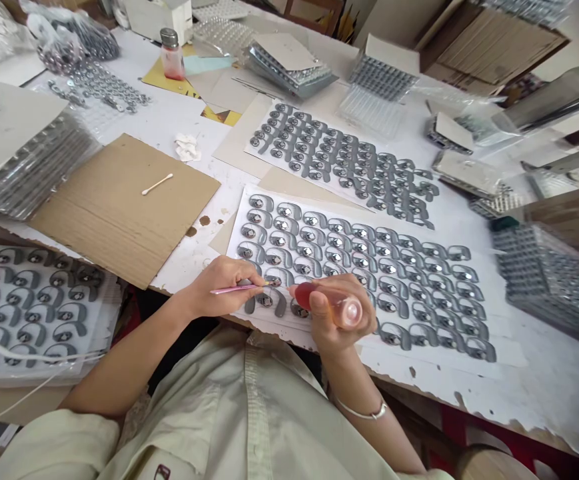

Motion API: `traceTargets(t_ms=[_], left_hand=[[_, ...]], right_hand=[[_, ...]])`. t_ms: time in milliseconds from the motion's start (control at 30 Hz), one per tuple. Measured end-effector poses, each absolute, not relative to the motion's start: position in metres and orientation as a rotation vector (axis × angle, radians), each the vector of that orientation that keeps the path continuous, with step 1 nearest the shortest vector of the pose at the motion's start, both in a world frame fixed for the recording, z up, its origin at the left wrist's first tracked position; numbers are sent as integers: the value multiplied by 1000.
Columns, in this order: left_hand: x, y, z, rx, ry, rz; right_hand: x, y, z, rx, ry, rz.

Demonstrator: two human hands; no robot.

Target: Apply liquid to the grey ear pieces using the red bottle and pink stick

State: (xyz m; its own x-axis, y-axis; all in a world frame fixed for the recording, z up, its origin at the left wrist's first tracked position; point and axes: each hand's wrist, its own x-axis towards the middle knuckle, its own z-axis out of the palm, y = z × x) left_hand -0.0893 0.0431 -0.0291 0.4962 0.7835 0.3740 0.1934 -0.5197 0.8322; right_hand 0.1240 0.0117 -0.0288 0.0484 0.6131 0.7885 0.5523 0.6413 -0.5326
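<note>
My left hand [224,288] is closed on a slim pink stick with a pointed tip [235,289], perhaps a fine brush. Wrapped in my right hand [336,323] is a small squeeze bottle [343,308] of reddish liquid, tilted with its narrow nozzle toward the stick's tip. Both tips meet over the near-left part of a white sheet [243,212] carrying rows of grey curved pieces, each with a shiny round metal part. One such curved piece [279,303] lies just below the tips. Some pieces are hidden under my right hand.
Behind lies a second sheet of similar pieces [339,160]. To the left are a cardboard square [124,207] with a cotton swab [157,184], stacked trays [24,153] and crumpled tissue [187,147]. A shaker-topped jar [172,57] stands behind. Packed trays [544,273] sit at right.
</note>
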Motion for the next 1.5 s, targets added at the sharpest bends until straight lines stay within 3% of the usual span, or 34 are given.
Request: traceTargets(t_ms=[400, 900, 1200, 1500], left_hand=[[-90, 40, -30, 2012, 806, 997], [-84, 19, -34, 2081, 880, 1170], [-79, 19, -35, 2171, 926, 1117], [-83, 18, -28, 2205, 923, 1087]], right_hand=[[121, 14, -26, -1017, -1558, -16], [129, 24, -15, -1005, -956, 141], [142, 33, -7, -896, -1038, 1305], [126, 34, -15, -903, -771, 1600]])
